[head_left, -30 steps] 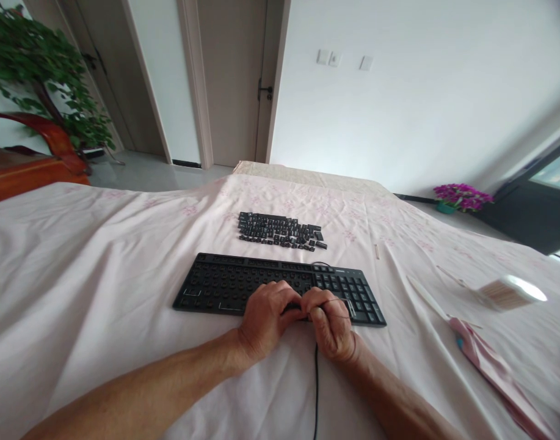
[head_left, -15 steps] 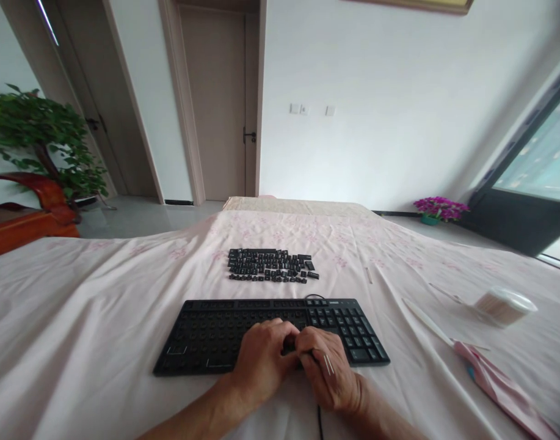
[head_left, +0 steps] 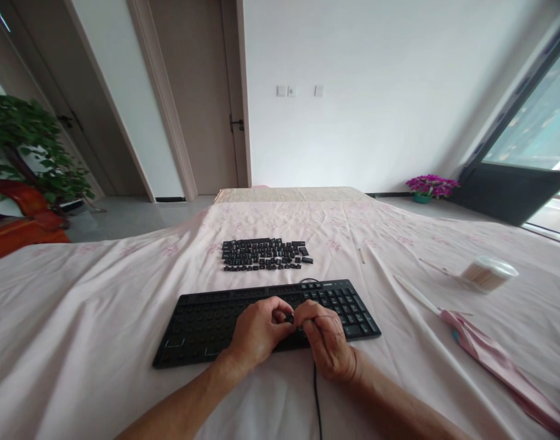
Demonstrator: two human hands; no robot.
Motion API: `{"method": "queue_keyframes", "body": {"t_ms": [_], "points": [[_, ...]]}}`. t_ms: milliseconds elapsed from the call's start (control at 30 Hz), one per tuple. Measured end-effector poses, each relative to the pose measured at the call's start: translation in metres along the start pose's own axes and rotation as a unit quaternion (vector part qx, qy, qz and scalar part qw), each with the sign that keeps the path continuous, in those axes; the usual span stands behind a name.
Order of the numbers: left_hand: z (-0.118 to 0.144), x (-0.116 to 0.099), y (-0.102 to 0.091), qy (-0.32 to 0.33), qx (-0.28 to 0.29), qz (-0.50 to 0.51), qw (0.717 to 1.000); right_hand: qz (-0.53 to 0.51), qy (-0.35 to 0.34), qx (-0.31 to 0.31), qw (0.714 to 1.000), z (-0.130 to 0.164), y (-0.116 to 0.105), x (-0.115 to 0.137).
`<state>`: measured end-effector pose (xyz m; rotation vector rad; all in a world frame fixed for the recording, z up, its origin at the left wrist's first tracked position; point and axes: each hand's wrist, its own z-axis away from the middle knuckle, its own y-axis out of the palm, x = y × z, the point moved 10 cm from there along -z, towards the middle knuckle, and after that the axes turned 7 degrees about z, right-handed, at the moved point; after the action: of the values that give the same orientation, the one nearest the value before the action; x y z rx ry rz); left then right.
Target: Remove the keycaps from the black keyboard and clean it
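Keyboard is on the pink cloth, middle hidden under both hands. Left hand has its fingers pinching some dark bit, too small to ID. Right hand has fingers curled round a wire, mostly hidden. Loose keys sit beyond the keyboard; cable below it gets cut off.

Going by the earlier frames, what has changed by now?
The thin wire tool, whose ends jutted over the number pad, has swung back against the right hand, which keeps hold of it. The left hand pinches a dark piece; whether newly taken, I can't tell. The view shifted; keyboard, loose keycaps and clear tub appear unmoved.
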<state>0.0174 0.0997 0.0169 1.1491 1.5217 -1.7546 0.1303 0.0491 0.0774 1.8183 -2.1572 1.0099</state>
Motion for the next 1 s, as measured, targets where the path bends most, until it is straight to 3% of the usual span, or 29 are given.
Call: {"method": "queue_keyframes", "body": {"t_ms": [67, 267, 400, 500, 567, 633, 800, 1000], "points": [[-0.003, 0.003, -0.001, -0.003, -0.001, 0.014, 1.000, -0.001, 0.027, -0.015, 1.000, 0.001, -0.003, -0.006], [-0.012, 0.002, -0.010, 0.009, 0.010, 0.083, 0.996, -0.003, 0.199, -0.087, 0.976, 0.008, -0.017, -0.037], [-0.028, 0.003, -0.017, -0.012, 0.017, 0.201, 0.979, -0.024, 0.225, -0.126, 0.966, 0.006, -0.023, -0.042], [-0.055, 0.004, -0.027, -0.008, 0.005, 0.239, 0.971, -0.029, 0.233, -0.133, 0.963, 0.007, -0.024, -0.045], [-0.081, 0.003, -0.039, 0.015, -0.024, 0.210, 0.977, -0.027, 0.245, -0.124, 0.961, 0.009, -0.022, -0.049], [-0.111, -0.001, -0.055, 0.047, -0.070, 0.111, 0.990, -0.026, 0.259, -0.115, 0.959, 0.013, -0.019, -0.054], [-0.178, -0.006, -0.078, 0.084, -0.129, -0.006, 0.988, -0.031, 0.284, -0.113, 0.951, 0.019, -0.016, -0.063], [-0.229, -0.008, -0.063, 0.095, -0.140, -0.111, 0.979, -0.037, 0.293, -0.105, 0.950, 0.015, -0.016, -0.063]]}}
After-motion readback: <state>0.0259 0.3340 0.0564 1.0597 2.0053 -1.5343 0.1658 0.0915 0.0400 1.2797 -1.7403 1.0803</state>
